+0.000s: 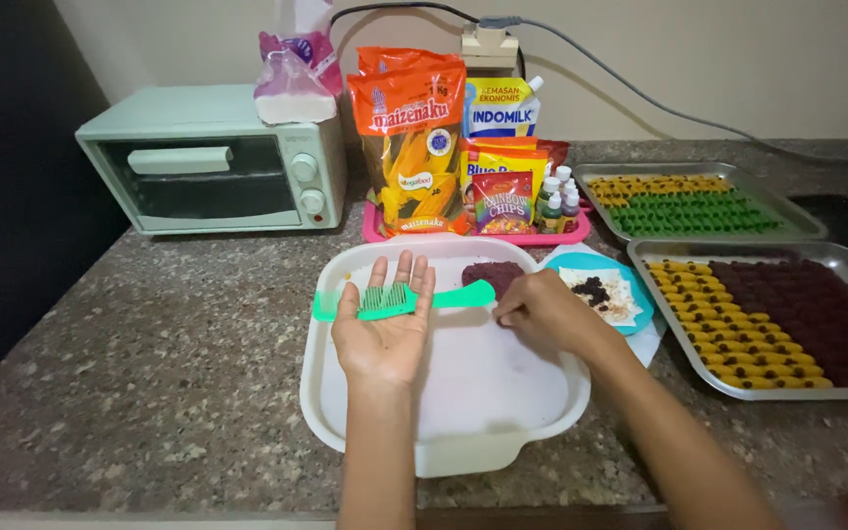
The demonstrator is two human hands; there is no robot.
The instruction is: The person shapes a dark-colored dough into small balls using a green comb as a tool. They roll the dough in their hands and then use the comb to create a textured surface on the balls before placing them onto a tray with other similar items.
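Centre of frame: a white square plastic tray (552, 407) sits on the speckled grey stone table (179, 363). The left hand (385, 329) lies palm up and fully spread over the tray's upper left part, with a green plastic comb (399, 299) resting across its fingers, teeth upward; nothing is gripped, the comb only lies there. The right hand (542, 312), just right of the comb's handle end, has its fingers curled and pinched together, apparently on a small bit of the dark purple dough (493, 275) lumped at the tray's upper edge; whether it actually holds a piece I cannot tell. Right of it, a teal plate (640, 304) carries dark chips. Two metal baking trays (836, 257) at right hold rows of yellow, green and purple shaped pieces. Upper left: a pale green toaster oven (213, 162). Judgement: pressing dough onto the teeth goes best with the palm flat and the comb steady.
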